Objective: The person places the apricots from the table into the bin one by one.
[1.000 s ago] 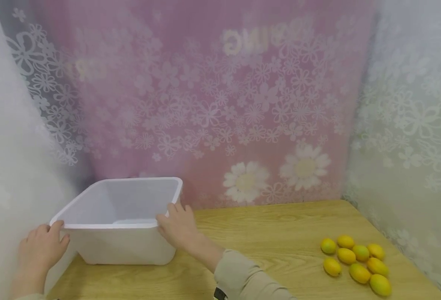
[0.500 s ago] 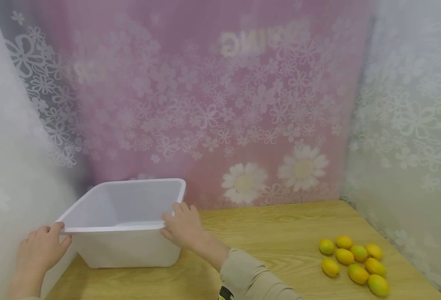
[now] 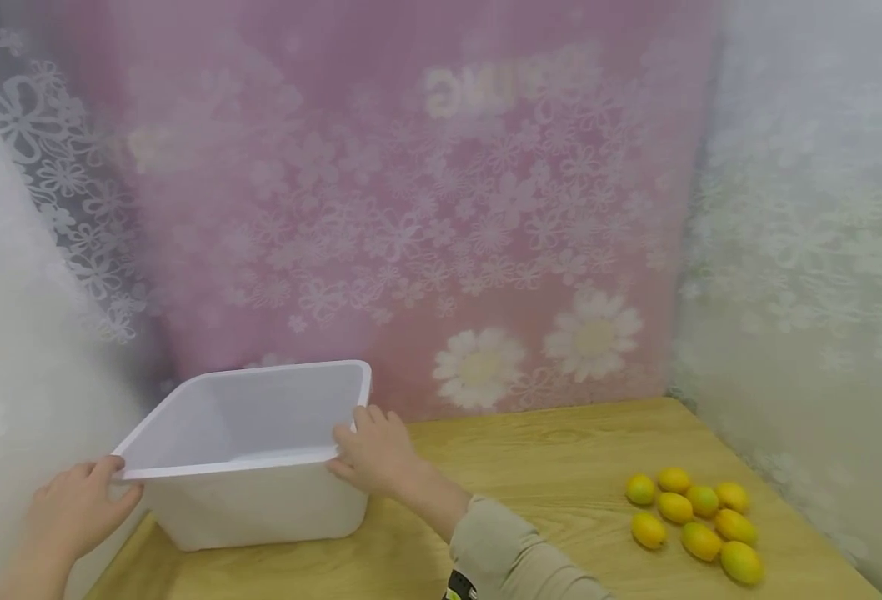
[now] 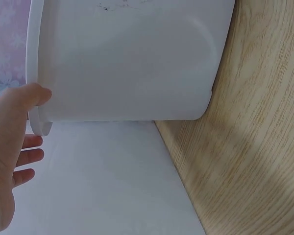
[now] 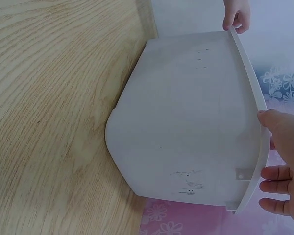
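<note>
A white plastic storage bin (image 3: 261, 500), open at the top, sits on the left part of the table, its front turned slightly at an angle. My left hand (image 3: 77, 508) holds the rim at the near left corner; in the left wrist view the thumb (image 4: 39, 94) presses on the rim while the other fingers reach past it. At the near right corner my right hand (image 3: 377, 450) grips the rim, thumb on the front side. Scuff marks show on the bin's wall (image 5: 186, 122) in the right wrist view.
Several yellow-green oval fruits (image 3: 676, 507) lie in a cluster on the right of the wood-grain table (image 3: 531, 467). A pink flowered curtain (image 3: 411, 208) hangs behind the table. Pale walls flank both sides, the left one (image 3: 28, 333) close beside the bin.
The bin has slid a little to the right and toward me and turned slightly, both hands staying on its rim. The view has swung slightly right. The fruits keep their arrangement.
</note>
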Motion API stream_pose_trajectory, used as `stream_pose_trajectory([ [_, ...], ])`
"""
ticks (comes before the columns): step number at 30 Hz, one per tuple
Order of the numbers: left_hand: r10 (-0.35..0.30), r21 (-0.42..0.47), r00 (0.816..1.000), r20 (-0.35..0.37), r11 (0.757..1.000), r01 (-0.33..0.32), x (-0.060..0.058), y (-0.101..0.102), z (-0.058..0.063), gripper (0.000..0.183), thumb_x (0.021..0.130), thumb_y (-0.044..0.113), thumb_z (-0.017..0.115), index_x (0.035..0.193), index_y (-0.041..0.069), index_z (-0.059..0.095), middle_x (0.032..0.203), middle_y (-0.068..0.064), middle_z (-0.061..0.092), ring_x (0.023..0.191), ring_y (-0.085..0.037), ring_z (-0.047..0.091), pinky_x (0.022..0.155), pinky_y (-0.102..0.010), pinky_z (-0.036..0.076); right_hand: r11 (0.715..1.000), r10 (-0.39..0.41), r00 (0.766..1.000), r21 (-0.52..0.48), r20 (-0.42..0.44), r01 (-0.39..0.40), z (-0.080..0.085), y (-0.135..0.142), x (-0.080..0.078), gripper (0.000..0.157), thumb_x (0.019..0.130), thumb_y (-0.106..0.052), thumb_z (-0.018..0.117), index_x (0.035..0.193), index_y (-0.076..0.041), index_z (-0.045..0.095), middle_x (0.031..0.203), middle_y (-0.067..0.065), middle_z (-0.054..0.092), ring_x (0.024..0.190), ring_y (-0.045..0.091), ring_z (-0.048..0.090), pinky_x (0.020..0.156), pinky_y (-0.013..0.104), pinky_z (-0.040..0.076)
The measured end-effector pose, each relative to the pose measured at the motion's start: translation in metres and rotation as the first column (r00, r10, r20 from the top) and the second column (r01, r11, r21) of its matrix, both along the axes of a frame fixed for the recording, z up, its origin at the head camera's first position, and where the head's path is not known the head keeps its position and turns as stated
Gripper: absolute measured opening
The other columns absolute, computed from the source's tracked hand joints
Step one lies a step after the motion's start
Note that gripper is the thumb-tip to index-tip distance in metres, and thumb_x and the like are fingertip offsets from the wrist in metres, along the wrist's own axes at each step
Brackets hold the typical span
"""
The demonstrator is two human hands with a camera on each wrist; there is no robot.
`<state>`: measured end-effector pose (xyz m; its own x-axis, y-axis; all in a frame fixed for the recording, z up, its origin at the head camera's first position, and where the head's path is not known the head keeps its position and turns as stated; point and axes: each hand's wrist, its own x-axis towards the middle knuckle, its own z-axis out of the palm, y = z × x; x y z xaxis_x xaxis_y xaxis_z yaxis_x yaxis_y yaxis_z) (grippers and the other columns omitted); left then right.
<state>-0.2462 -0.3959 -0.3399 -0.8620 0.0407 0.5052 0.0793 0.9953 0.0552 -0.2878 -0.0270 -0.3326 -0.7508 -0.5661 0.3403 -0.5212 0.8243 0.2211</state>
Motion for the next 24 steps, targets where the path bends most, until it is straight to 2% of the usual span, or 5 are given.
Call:
stream_pose_trajectory([
  [5,-0.012,-0.016,1.000,0.001,1.000,0.012,0.005,-0.002,-0.003,0.039,0.077,0.028,0.065,0.098,-0.004,0.058,0.090,-0.035,0.058,0.073,-0.052,0.055,0.056,-0.057,0.043,1.000,0.010,1.000,-0.025,0.010,-0.010,-0.003,0.001,0.001,0.037,0.091,-0.058,0.044,0.106,-0.026,0.057,0.096,-0.001,0.049,0.088,0.014,0.045,0.069,0.028,0.039],
  [11,-0.059,-0.047,0.998,-0.008,0.997,0.059,0.004,0.002,-0.006,0.040,0.077,0.032,0.067,0.099,-0.001,0.060,0.094,-0.032,0.060,0.077,-0.050,0.057,0.059,-0.057,0.045,0.999,-0.003,1.000,-0.051,0.011,0.003,-0.005,0.016,0.000,0.036,0.090,-0.058,0.046,0.105,-0.027,0.056,0.094,-0.001,0.045,0.087,0.015,0.044,0.072,0.028,0.039],
  [18,-0.092,-0.080,0.996,-0.011,0.993,0.091,0.005,0.018,-0.002,0.045,0.077,0.039,0.069,0.099,0.000,0.063,0.093,-0.028,0.062,0.079,-0.048,0.058,0.061,-0.058,0.046,0.994,0.011,1.000,-0.107,0.002,-0.011,-0.007,0.041,0.000,0.034,0.090,-0.055,0.050,0.107,-0.026,0.056,0.092,-0.002,0.043,0.088,0.014,0.044,0.071,0.027,0.037],
  [24,-0.110,-0.105,0.994,-0.008,0.989,0.109,0.006,0.036,0.002,0.052,0.075,0.046,0.071,0.100,0.001,0.065,0.094,-0.025,0.064,0.080,-0.046,0.059,0.064,-0.059,0.045,0.985,0.054,0.998,-0.159,-0.036,-0.060,-0.007,0.065,0.002,0.030,0.089,-0.051,0.055,0.103,-0.024,0.058,0.086,-0.002,0.043,0.084,0.015,0.044,0.068,0.027,0.037],
])
